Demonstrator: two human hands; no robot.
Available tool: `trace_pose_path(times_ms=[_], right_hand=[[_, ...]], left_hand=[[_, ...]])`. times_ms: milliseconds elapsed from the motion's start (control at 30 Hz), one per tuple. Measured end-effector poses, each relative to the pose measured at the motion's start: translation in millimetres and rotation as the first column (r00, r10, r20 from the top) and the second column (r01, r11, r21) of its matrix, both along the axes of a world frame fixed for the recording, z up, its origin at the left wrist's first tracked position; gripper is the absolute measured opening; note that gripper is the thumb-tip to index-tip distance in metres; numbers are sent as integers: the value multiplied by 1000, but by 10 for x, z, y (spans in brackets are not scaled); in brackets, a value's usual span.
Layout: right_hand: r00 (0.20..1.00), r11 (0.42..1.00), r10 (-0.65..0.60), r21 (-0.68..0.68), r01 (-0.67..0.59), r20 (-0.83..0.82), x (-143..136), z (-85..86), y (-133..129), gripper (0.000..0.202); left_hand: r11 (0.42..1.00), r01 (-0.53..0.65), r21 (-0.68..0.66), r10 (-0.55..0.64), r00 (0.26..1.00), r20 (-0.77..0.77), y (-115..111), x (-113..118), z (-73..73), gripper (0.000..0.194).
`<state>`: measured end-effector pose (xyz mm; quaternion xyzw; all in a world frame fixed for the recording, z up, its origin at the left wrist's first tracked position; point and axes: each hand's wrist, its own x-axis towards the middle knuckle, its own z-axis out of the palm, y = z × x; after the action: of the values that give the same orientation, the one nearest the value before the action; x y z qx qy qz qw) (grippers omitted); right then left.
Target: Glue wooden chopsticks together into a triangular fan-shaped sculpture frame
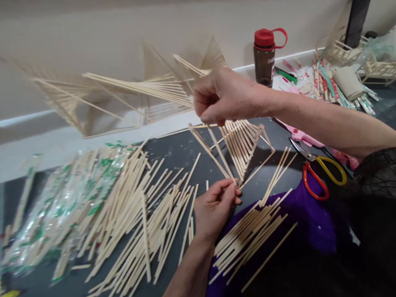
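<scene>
A frame of bamboo chopsticks (236, 148), with a fan of closely laid sticks on one side, stands on the dark tabletop in front of me. My left hand (216, 204) pinches its near corner, where the lower end of a slanting chopstick (219, 150) meets it. Above the frame's far side, my right hand (219, 97) is closed in a fist, its thumb and fingers at that chopstick's upper end. The fist hides the exact grip. Left of my left hand lies a heap of loose chopsticks (154, 218).
Plastic-wrapped chopsticks (62, 210) lie at the left. More sticks (253, 235) rest on purple cloth (318, 222). Scissors with red and yellow handles (311, 157), pink scissors (305, 137) and a red-lidded bottle (264, 57) are at the right. Larger stick structures (139, 88) stand behind.
</scene>
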<state>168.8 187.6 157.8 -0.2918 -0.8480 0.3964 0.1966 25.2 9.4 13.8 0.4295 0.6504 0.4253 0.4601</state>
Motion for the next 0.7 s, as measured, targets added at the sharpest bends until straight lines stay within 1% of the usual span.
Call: trace_pose_path(times_ms=[100,233,400,567,633,700], right_hand=[[992,994,39,-93,-50,-119,62,146,-169,18],[987,990,32,-130,-53,-157,180,241,-420,22],[978,990,-42,-137,14,-203,310,254,-668,22],[966,992,-96,-106,72,-240,434,293,-776,22],[964,989,-104,-125,75,-245,470,270,-811,18],[956,988,-83,-145,43,-282,483,205,-864,15]], left_hand=[[997,18,72,-20,999,33,-15,-4,54,22],[995,77,70,-86,987,136,-47,14,140,23],[987,160,13,-158,962,223,-94,71,213,19],[983,182,29,-183,941,284,-111,98,233,17],[978,204,29,-204,938,280,-119,109,236,16],[976,220,5,-213,938,273,-131,121,240,17]])
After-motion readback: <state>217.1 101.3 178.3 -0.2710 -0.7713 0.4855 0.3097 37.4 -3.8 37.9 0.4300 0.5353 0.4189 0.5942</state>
